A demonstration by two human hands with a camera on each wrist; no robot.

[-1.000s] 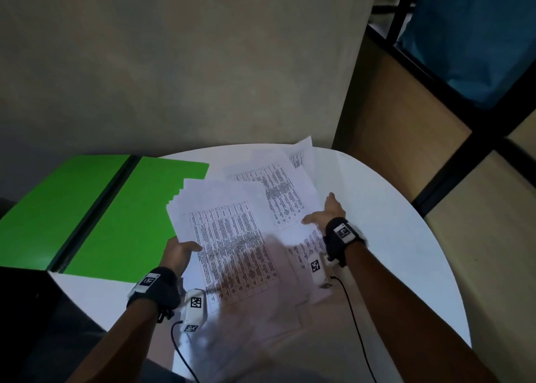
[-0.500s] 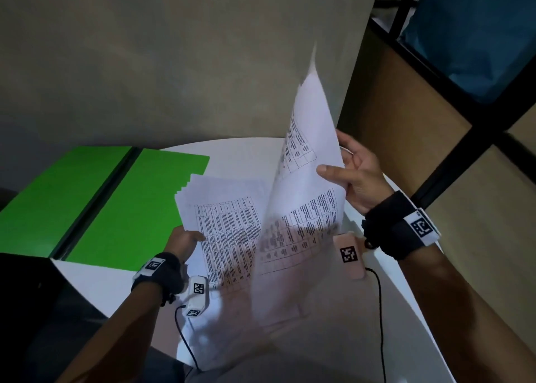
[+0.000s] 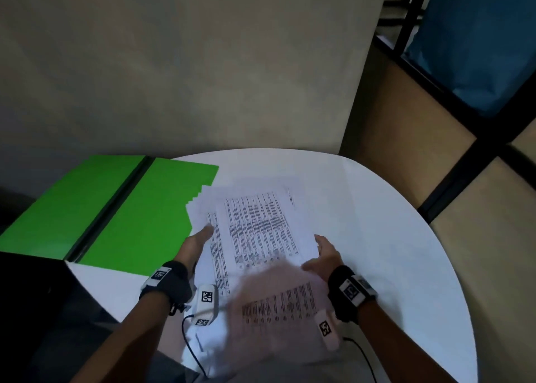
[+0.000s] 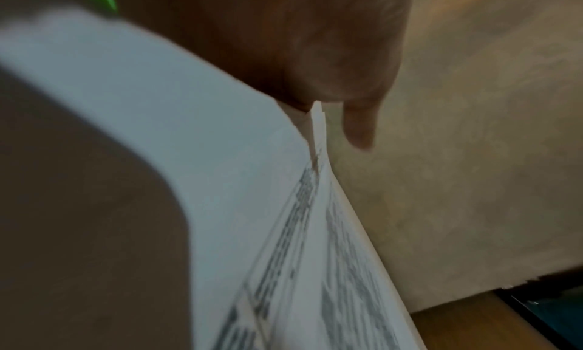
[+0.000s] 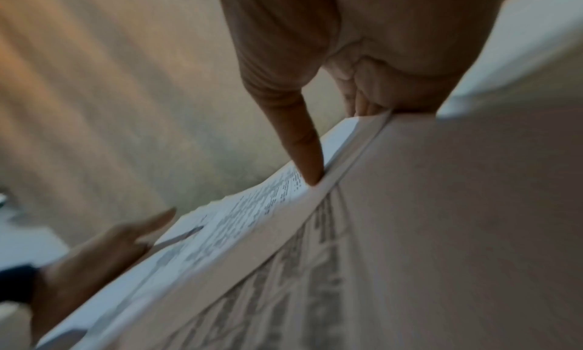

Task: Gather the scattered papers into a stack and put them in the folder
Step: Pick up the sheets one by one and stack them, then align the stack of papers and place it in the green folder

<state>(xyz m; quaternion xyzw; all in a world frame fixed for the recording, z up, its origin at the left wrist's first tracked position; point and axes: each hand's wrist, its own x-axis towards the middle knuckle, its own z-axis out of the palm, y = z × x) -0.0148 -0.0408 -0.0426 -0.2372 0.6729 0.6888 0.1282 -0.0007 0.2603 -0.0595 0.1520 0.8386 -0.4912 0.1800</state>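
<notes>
Printed tables on the papers (image 3: 261, 231) (blurred) stay unreadable.

Dim indoor light overall, head view underexposed at the lower left corner, nearly black there. The white table (image 3: 406, 237) is the brightest area, mild washed-out glare on its right half. The green folder (image 3: 139, 208) is saturated and evenly lit. The papers (image 3: 261, 229) are readable-ish up top, but the near sheet is smeared with motion blur and a pinkish cast. Wide-angle bending shows at the frame edges, with wall lines curved. Both wrist views are soft and noisy, heavy motion blur, print streaked; the left hand (image 4: 284, 43) is dark and out of focus, the right hand (image 5: 362, 43) better lit.
</notes>
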